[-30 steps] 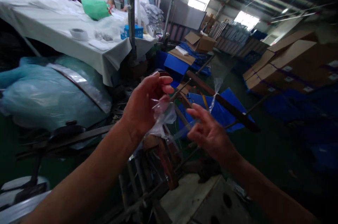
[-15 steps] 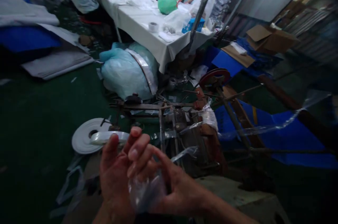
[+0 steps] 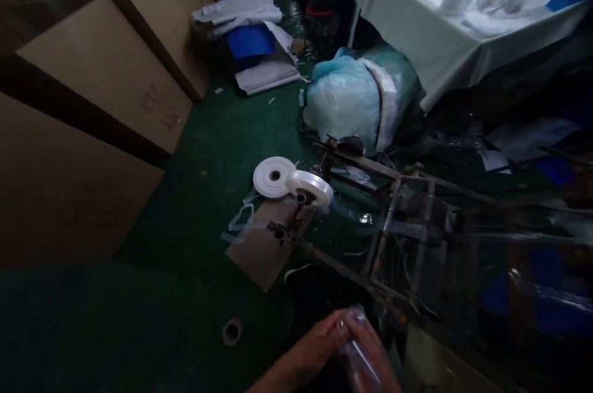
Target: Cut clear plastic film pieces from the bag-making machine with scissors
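The bare left hand (image 3: 324,334) and bare right hand (image 3: 374,346) are drawn together, earlier-spread fingers now curled around clear, glossy plastic film (image 3: 356,357), whose hold is judged firmer.

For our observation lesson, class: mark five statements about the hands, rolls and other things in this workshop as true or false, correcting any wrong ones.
1. The left hand and right hand hold clear plastic film. True.
2. The cardboard tube sits on the table. False: the cardboard tube is on the green floor.
3. In the picture, the flat white roll is left of the glossy reel. True.
4. The bulging plastic bag is bright red. False: it is pale blue.
5. A pale roll rests on the table. True.
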`<state>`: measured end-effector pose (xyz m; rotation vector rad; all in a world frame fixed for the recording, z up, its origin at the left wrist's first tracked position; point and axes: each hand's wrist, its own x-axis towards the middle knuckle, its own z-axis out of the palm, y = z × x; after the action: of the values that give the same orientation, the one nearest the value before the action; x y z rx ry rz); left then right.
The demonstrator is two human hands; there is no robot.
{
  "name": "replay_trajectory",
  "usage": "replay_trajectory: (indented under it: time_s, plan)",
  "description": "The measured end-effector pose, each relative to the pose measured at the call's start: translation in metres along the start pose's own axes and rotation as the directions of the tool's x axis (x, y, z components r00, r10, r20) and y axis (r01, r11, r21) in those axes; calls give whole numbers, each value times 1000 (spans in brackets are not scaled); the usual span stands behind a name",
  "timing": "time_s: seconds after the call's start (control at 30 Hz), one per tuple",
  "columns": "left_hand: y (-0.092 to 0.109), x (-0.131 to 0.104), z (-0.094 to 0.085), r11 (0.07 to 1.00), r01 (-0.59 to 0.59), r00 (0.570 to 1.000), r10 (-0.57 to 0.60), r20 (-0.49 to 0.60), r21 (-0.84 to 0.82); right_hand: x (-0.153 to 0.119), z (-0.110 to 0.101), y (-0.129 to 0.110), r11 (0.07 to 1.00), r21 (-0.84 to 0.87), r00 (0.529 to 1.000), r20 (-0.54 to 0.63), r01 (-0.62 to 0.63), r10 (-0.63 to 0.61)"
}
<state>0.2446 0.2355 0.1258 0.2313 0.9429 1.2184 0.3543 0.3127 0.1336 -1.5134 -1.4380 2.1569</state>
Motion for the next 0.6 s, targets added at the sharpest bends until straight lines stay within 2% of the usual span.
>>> replay_trajectory:
  time_s: [0.07,0.13,0.2,0.27,0.3,0.33,0.37,0.4,0.43,0.47,0.5,0.57,0.6]
  plan:
    - [4,0,-11,995,24,999,-27,30,99,10,2,6,998,-60,999,8,-36,36]
    - [16,4,-32,982,55,998,-60,22,181,26,15,7,991,-91,994,33,-99,102]
    - [24,11,-63,970,65,996,-50,-67,235,48,41,7,986,-97,986,84,-138,147]
    - [27,17,-105,959,66,969,4,-245,275,76,75,7,990,-69,977,162,-126,136]
    - [28,20,-131,952,71,932,43,-360,298,91,91,7,994,-53,976,189,-99,107]
    - [30,21,-159,936,108,876,70,-477,336,107,106,7,996,-46,978,195,-72,79]
    - [34,22,-189,915,199,797,57,-601,350,124,117,7,997,-57,985,164,-43,52]
    - [40,23,-221,892,286,695,59,-717,351,141,124,6,996,-90,993,114,-11,22]
    - [48,25,-253,856,344,611,107,-784,385,157,127,5,991,-134,999,50,20,-13]
    - [57,27,-283,818,365,569,183,-802,445,172,125,3,982,-185,998,-19,49,-54]
    - [68,31,-313,774,417,507,237,-829,476,186,118,0,970,-230,993,-78,72,-92]
    - [86,46,-365,657,550,453,285,-845,516,209,94,-8,957,-275,967,-205,89,-149]
    - [92,56,-388,592,585,466,314,-827,555,220,78,-12,960,-266,946,-281,87,-164]
